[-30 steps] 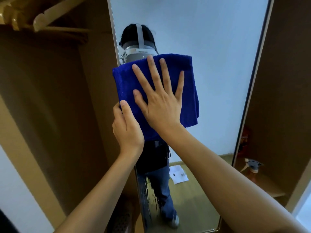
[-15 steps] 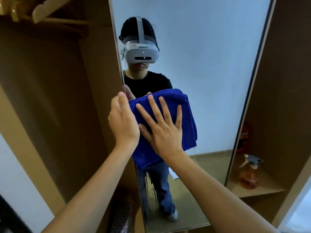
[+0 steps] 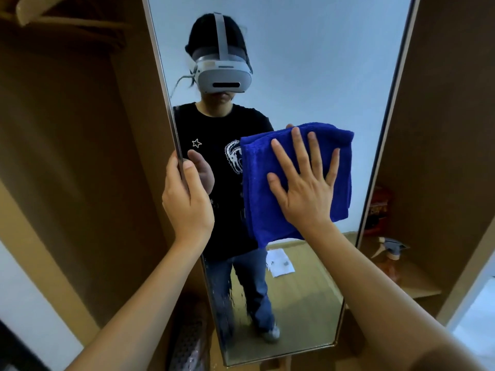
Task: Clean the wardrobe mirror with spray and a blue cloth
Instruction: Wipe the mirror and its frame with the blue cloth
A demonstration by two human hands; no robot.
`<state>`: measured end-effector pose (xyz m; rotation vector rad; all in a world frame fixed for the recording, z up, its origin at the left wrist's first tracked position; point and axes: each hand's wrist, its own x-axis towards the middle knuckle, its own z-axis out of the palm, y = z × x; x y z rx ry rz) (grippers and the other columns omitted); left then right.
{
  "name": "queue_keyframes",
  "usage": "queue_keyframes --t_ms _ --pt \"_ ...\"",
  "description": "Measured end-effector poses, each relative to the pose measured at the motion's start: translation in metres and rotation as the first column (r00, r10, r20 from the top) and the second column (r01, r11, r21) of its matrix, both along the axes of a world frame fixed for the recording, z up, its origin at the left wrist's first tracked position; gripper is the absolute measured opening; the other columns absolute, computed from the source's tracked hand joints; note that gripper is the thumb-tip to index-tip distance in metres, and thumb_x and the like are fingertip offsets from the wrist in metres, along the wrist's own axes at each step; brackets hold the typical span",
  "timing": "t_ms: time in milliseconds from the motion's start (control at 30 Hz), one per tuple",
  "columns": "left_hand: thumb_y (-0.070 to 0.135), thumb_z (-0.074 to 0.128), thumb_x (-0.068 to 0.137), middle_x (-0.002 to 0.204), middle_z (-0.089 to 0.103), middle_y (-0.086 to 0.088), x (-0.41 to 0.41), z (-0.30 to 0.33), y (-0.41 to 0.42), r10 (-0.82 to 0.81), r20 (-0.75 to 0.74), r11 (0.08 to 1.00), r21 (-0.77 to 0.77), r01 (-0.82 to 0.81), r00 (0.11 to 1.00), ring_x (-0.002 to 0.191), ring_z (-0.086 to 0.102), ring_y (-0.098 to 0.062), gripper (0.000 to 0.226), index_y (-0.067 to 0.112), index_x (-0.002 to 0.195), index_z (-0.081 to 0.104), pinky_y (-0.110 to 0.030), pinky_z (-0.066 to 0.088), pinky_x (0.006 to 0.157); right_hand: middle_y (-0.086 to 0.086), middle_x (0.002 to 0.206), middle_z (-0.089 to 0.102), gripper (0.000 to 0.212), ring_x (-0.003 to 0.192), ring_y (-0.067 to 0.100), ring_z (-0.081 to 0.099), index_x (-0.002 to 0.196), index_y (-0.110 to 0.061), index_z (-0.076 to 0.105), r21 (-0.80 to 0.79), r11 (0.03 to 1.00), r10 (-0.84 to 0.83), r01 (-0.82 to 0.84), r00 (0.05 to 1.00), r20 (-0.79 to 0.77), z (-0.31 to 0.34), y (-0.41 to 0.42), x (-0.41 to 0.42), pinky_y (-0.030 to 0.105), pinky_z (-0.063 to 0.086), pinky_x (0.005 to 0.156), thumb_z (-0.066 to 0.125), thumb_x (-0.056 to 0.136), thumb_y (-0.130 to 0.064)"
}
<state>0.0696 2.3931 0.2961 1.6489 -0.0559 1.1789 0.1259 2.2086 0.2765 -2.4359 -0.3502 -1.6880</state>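
The tall wardrobe mirror (image 3: pixel 316 62) fills the middle of the view and reflects a person wearing a headset. My right hand (image 3: pixel 305 183) presses a folded blue cloth (image 3: pixel 257 188) flat against the glass with spread, straight fingers, at mid height toward the right side. My left hand (image 3: pixel 187 199) grips the mirror's left edge, thumb on the glass and fingers behind the frame. Wet streaks show low on the glass near the left edge. The spray bottle (image 3: pixel 389 257), filled with orange liquid, stands on a shelf at the right.
Brown wardrobe panels flank the mirror on both sides. A wooden shelf (image 3: pixel 417 285) at lower right carries the spray bottle, with a red container (image 3: pixel 379 207) behind it. A hanger (image 3: pixel 34 9) hangs on a rail at top left. A dark patterned item (image 3: pixel 187 346) sits low left.
My right hand has slid the cloth down from head height and then across to the right. My left hand let go of the cloth's corner and now grips the mirror's left edge.
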Motion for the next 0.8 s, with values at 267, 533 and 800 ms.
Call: queue_keyframes --t_ms 267,533,800 --pt "0.042 0.026 0.101 0.132 0.057 -0.007 0.004 -0.036 0.0 0.04 -0.085 0.997 0.074 -0.034 0.996 0.122 0.054 -0.019 0.055 0.008 0.142 0.04 -0.044 0.047 0.101 0.0 0.162 0.017 0.055 0.149 0.022 0.007 0.153 -0.037 0.013 0.022 1.0 -0.005 0.007 0.997 -0.082 -0.002 -0.043 0.005 0.057 0.001 0.117 0.019 0.101 -0.055" --pt "0.037 0.023 0.103 0.135 0.053 0.004 0.0 -0.048 -0.008 0.062 -0.101 0.998 0.002 -0.062 0.993 0.123 0.051 -0.008 0.049 0.013 0.143 0.04 -0.029 0.044 0.1 0.001 0.163 0.01 0.056 0.15 0.024 0.002 0.154 -0.036 0.006 0.111 0.994 0.008 0.007 0.991 -0.135 -0.001 -0.05 0.003 0.062 0.001 0.117 0.014 0.101 -0.053" --pt "0.039 0.019 0.104 0.125 0.045 0.02 0.001 -0.046 -0.018 0.06 -0.129 0.991 -0.113 -0.075 0.99 0.111 0.041 0.016 0.049 0.018 0.145 0.037 -0.006 0.032 0.09 0.002 0.161 0.019 0.056 0.149 0.025 0.01 0.153 -0.035 0.014 0.042 0.999 0.026 -0.023 0.997 -0.074 -0.003 -0.003 -0.006 0.065 0.006 0.115 0.03 0.101 -0.048"
